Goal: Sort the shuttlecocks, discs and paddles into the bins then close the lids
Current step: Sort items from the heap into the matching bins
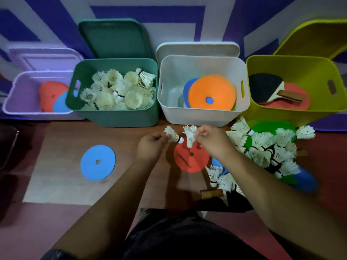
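The fingers point(160, 136) of the left hand point(150, 148) pinch the feathers of a tilted shuttlecock point(173, 136), its white cork pointing to 4 o'clock. The fingers point(201, 132) of the right hand point(214, 142) pinch the feather rim of a hanging shuttlecock point(190, 137), cork down. The two sit just beside each other above a red disc point(191, 160) on the floor point(56, 184); a dark streak on that disc is too blurred to read. At 3 o'clock from the hands a heap of shuttlecocks point(268, 147) lies on a green disc point(270, 127), with a wooden paddle handle point(212, 193) at 5 o'clock. At 8 o'clock, well apart, lies a blue disc point(98, 162). Four open bins stand in a row from 10 to 2 o'clock, lids raised behind them. The lilac bin point(22, 102) holds a red and a blue disc. The green bin point(112, 117) is full of shuttlecocks. The white bin point(202, 118) holds an orange disc point(212, 91) over a blue one. The yellow-green bin point(281, 115) holds a black-faced paddle point(266, 87) lying on a red one.
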{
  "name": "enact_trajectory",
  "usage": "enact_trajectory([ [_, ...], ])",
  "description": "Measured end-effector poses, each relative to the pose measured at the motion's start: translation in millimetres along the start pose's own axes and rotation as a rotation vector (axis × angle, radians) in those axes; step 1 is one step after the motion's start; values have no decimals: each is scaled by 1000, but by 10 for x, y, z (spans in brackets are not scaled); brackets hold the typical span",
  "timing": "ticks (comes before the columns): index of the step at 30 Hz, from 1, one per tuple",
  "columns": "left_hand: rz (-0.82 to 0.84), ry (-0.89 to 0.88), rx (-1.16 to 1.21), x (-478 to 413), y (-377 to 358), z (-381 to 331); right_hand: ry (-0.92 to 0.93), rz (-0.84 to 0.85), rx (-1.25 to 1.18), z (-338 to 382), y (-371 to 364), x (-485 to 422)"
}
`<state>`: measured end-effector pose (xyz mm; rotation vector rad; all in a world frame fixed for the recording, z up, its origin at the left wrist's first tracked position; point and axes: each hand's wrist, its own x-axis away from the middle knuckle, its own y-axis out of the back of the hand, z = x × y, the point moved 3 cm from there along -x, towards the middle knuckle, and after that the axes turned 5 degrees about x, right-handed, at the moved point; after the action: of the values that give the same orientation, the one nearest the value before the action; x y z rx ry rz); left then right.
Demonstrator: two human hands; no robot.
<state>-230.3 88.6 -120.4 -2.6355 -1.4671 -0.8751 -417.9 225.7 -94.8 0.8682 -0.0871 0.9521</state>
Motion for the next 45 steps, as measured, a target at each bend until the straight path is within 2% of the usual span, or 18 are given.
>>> enact_trajectory([
  [6, -228, -73, 101, 157, 788, -168, 209, 53, 3, 988, -89, 10],
  [11, -349, -108, 237, 251, 1373, -251, 397, -91, -83, 1879, 73, -120],
  [14, -389, -109, 282, 270, 1624, -267, 428, -141, -117, 2307, 143, -280],
  [16, -401, -120, 275, 270, 1758, -300, 375, -66, -40, 2459, 82, -399],
  [20, -428, -168, 291, 244, 1968, -414, 306, 62, 157, 2450, -223, -423],
  [26, -410, -351, 223, 22, 2272, -833, 243, 167, 194, 2220, -536, -254],
  [29, -397, -440, 155, -195, 2403, -1184, 240, 145, 174, 2179, -528, -243],
  [32, -375, -474, 209, -520, 2442, -1465, 225, 99, 139, 2191, -445, -205],
  [34, -309, -450, 165, -759, 2405, -1565, 224, 76, 130, 2184, -388, -179],
  [36, -243, -371, 7, -964, 2308, -1549, 207, 65, 122, 2137, -345, -179],
  [38, -234, -285, -79, -1084, 2198, -1426, 171, 33, 119, 2057, -295, -181],
  [42, -184, -160, 13, -1097, 1970, -1093, 110, -20, 80, 1843, -222, -173],
  [45, -111, -181, 32, -1007, 1829, -967, 68, -9, 22, 1660, -228, -151],
])
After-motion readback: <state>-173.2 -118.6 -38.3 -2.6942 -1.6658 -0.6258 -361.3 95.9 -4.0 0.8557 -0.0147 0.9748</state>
